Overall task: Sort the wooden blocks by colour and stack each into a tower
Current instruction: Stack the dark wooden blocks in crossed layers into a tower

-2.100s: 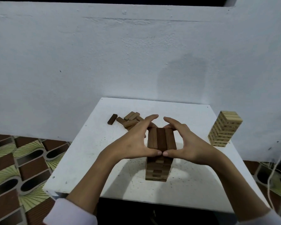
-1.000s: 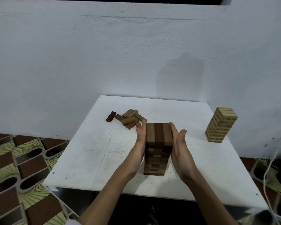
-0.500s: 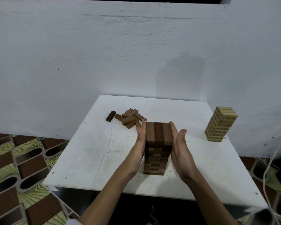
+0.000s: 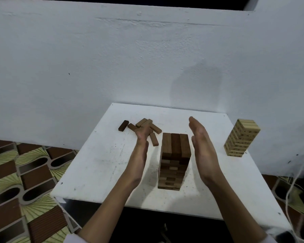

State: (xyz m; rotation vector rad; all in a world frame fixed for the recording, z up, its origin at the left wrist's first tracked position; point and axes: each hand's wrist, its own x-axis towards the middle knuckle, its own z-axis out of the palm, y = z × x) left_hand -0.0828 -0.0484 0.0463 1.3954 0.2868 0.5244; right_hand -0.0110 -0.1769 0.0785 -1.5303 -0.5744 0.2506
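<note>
The dark tower (image 4: pixel 174 160) is seen upright near the front of the white bench (image 4: pixel 98 165). The left hand (image 4: pixel 142 144) and right hand (image 4: pixel 201 146) are held flat and open on either side, apart from it, with nothing grasped. Loose dark blocks (image 4: pixel 144 128) are left behind; a light tower (image 4: pixel 240 137) is placed far right.

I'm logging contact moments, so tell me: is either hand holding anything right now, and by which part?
Nothing is held. The left hand and right hand are open and flat on either side of the dark tower, with a visible gap on both sides.
</note>
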